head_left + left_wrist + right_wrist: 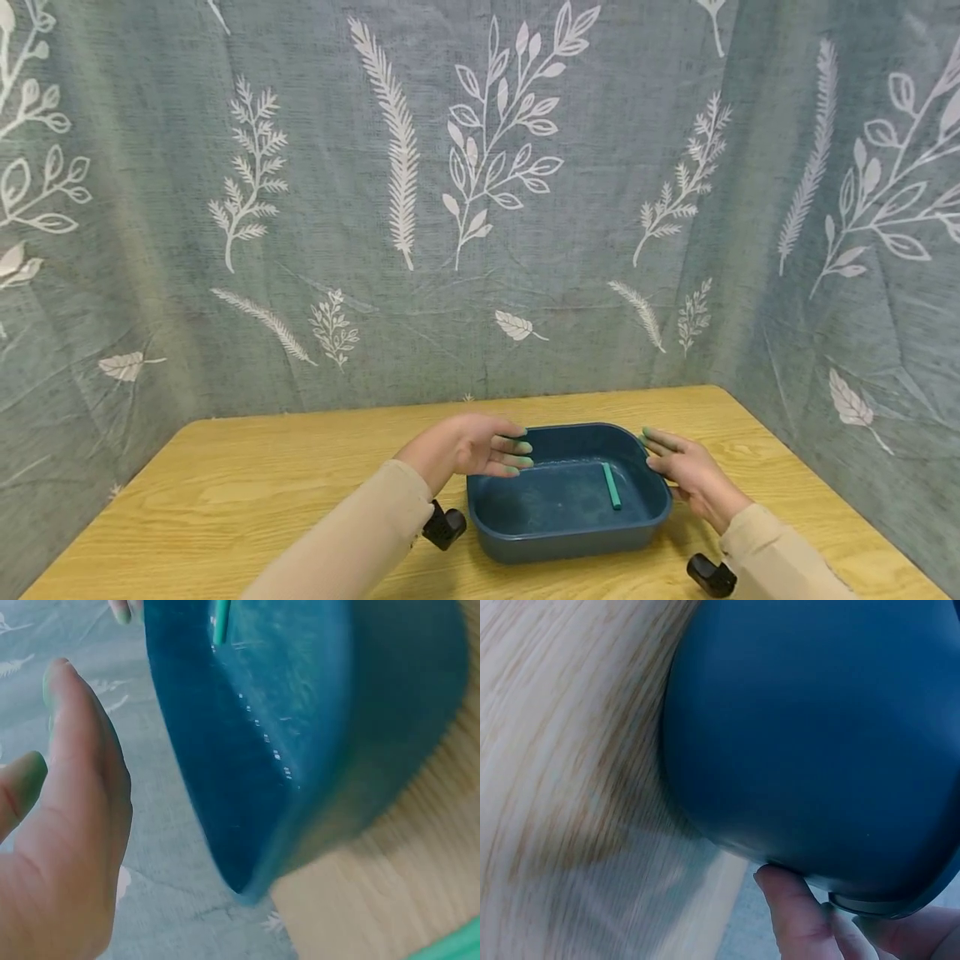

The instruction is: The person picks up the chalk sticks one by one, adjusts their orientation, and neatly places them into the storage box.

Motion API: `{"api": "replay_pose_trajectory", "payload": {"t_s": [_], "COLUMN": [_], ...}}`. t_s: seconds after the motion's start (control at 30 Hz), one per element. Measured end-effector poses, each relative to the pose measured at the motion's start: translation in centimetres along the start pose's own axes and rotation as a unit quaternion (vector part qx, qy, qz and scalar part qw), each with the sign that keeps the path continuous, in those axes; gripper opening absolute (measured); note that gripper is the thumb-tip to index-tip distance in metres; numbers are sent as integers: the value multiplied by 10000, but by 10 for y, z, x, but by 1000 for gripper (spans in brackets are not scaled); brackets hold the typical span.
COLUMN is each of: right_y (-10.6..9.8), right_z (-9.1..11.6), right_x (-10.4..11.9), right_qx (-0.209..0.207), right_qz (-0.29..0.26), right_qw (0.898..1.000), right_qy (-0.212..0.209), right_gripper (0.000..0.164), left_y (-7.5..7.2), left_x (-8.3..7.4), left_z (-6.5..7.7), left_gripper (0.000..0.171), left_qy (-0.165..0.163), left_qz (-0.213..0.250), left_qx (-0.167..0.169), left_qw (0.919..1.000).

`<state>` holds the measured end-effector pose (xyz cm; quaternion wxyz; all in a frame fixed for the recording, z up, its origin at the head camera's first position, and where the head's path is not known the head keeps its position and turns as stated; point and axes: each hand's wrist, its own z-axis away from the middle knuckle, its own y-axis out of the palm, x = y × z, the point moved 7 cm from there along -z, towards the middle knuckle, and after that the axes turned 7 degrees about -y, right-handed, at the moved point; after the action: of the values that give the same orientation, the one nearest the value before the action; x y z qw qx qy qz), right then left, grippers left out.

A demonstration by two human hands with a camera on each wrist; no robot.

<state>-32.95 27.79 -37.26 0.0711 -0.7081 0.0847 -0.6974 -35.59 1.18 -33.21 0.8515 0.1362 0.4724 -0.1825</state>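
Your dark blue, rounded rectangular basin (570,546), apparently plastic, stood on the yellow wood-grain table (262,475) between your 2 hands, with 1 slim teal stick (611,486) lying on its floor towards the right end. Your left hand (483,446) hung by the far left corner, its fingers nearly straight and grasping nothing; the left wrist view showed a gap between it and the rim. Your right hand (693,475) rested its fingers against the right end of the rim, fairly straight. The basin was probably light and stiff, with some give in its walls, and hardly fragile; its smooth sides could have slipped under flat fingers, so the better hold was under the rim at both short ends, kept level because the loose stick might have slid or rolled. Hard to make out was your right thumb: the right wrist view cut it off at the frame edge, so you could not tell whether it hooked the lip. The basin's underside was hidden, its near wall blurred in the left wrist view, and a green object (459,947) at that view's corner was too cropped to identify.
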Motion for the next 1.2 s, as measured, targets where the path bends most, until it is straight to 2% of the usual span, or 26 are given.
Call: {"api": "replay_pose_trajectory", "payload": {"t_s": [0.13,0.4,0.7,0.9,1.2], "right_y": [-1,-1,3,1,3], "right_z": [1,2,9,12,12], "right_x": [0,3,1,-4,-2], "right_qx": [-18,13,88,70,227], "right_qz": [26,20,35,46,-2], "right_qw": [10000,10000,9999,10000,9997], "right_qy": [7,-39,-76,-46,-78], "right_gripper": [56,57,58,57,58], "left_y": [-10,-33,-51,-63,-87], "left_x": [12,30,48,57,66], "left_z": [8,18,35,47,62], "left_gripper": [43,45,49,58,57], "left_qy": [51,136,275,410,509], "left_qz": [-131,-67,-119,-211,-95], "left_qx": [13,-15,-123,32,-173], "left_qw": [9999,9999,9995,9989,9985]}}
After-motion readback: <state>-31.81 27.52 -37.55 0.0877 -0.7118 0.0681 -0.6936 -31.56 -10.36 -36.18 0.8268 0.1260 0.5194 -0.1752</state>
